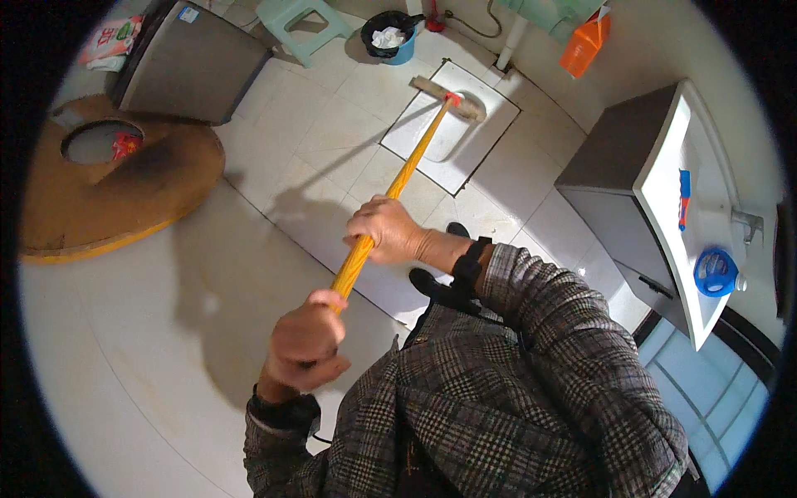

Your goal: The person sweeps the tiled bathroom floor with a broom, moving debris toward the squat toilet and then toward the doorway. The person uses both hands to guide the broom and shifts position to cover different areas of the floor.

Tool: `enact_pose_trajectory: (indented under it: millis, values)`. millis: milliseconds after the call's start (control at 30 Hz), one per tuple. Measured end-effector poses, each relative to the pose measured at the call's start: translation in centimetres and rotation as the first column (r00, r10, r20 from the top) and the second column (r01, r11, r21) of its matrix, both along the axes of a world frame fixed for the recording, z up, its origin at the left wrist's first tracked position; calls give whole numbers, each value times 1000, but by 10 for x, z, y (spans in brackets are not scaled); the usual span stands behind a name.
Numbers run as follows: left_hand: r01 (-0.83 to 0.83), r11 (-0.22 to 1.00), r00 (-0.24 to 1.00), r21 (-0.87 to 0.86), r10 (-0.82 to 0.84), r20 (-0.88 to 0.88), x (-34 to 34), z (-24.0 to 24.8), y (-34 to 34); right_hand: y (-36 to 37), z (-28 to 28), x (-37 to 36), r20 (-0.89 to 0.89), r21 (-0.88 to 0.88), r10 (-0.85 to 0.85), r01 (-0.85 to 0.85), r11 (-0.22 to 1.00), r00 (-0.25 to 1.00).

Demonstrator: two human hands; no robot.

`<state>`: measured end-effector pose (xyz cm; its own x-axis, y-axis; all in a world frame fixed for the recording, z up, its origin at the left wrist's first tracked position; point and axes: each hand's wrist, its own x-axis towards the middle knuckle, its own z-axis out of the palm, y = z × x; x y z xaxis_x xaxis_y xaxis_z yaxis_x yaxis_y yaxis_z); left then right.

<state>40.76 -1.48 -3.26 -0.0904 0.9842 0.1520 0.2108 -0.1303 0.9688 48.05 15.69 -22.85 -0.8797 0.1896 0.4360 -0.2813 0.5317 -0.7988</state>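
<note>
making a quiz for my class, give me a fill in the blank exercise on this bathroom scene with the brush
1. Both hands grip a long ____ handle, the right hand farther down it than the left hand.
2. The brush head rests on the white ____ set into the floor.
3. The small waste bin holds crumpled ____.
4. On the sink lies a round ____ lid.

Missing words: yellow; squat toilet; paper; blue

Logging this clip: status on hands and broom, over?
Both hands gripping yellow broom handle: left hand at top, right hand lower. Broom head on squat toilet. Nothing blocking.
</note>
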Motion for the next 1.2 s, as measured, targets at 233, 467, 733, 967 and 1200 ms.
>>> enact_pose_trajectory:
  millis: [233,467,733,967,1200]
  values:
    - [-288,956,957,49,286,48,-33,-28,34,49,-11,-44,7,89,-122,121,989,993]
    - [-238,969,968,-72,232,-92,-16,-16,11,26,-8,-30,114,122,29,-43,992,993]
    - [-342,937,925,76,321,203,-43,-25,31,47,1,-64,162,162,-2,-25,986,987]
    - [-329,944,944,-34,330,25,-31,-54,20,48,-27,-48,173,198,-34,-1,980,984]
    - [-422,823,849,-380,506,152,-16,-102,67,116,-67,-39,162,203,-107,73,976,981]
